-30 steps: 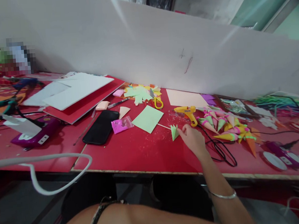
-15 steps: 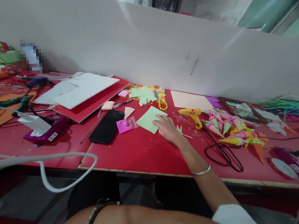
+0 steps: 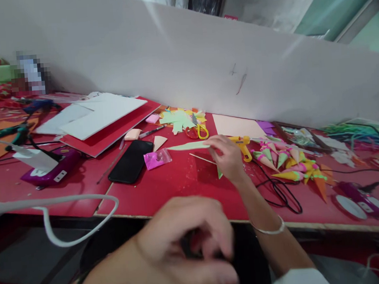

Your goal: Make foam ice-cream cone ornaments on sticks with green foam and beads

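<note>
My right hand (image 3: 228,158) pinches a light green sheet of paper (image 3: 188,146) at its right edge. The paper is lifted off the red table and seen nearly edge-on. My left hand (image 3: 186,241) is close to the camera, slightly blurred, with curled fingers and the thumb apart from them; nothing shows in it. Under my right hand, partly hidden, lie a thin pale stick (image 3: 202,158) and a small green paper piece (image 3: 219,171). A yellow glue gun (image 3: 243,147) lies just behind that hand. Left of the paper is a bag of pink material (image 3: 156,159).
A black phone (image 3: 131,161), scissors with yellow handle (image 3: 202,132) and green paper scraps (image 3: 176,119) lie around. Several decorated paper cones (image 3: 291,161) are piled at right. White boards (image 3: 103,115), a purple power strip (image 3: 51,169) and a white cable (image 3: 83,199) occupy the left.
My right hand has picked the green paper up from the table and tilted it edge-on. My left hand has come up into the lower middle of the view.
</note>
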`<action>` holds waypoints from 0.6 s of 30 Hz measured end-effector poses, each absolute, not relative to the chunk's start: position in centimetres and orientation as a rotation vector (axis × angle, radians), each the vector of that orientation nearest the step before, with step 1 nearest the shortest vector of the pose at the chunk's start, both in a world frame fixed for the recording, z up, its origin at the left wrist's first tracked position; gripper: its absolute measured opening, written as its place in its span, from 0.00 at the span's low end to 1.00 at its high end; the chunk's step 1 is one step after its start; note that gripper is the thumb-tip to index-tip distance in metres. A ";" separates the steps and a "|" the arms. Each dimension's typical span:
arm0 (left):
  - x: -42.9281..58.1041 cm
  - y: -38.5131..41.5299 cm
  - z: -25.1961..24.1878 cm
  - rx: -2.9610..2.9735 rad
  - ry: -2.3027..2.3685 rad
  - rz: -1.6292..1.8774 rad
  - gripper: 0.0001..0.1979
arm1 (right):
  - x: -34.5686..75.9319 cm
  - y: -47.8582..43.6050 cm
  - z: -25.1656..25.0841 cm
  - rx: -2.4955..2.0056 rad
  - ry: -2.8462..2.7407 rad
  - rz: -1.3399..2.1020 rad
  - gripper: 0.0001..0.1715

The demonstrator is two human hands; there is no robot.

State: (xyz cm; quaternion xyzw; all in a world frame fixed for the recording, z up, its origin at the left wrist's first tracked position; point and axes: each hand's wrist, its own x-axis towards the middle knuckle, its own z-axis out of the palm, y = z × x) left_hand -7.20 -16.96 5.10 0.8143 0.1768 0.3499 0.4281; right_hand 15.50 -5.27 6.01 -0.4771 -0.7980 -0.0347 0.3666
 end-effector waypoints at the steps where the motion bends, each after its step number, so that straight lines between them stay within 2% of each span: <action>1: -6.4 -15.0 7.1 2.078 0.517 0.944 0.06 | 15.9 -6.5 6.2 -1.204 -2.073 -0.065 0.12; 3: -6.0 -12.2 9.0 2.186 0.705 1.075 0.02 | 16.7 -8.9 5.7 -1.197 -2.185 -0.039 0.13; 7: -7.6 -9.6 5.6 2.509 0.986 0.696 0.15 | 18.3 -12.2 2.2 -1.174 -2.408 0.121 0.13; 12: -7.3 -8.0 0.9 2.747 0.895 0.205 0.30 | 19.9 -13.1 -0.3 -1.215 -2.456 0.292 0.14; 18: -6.4 -7.3 -0.1 2.735 0.869 0.063 0.35 | 20.1 -12.0 1.1 -1.230 -2.477 0.505 0.11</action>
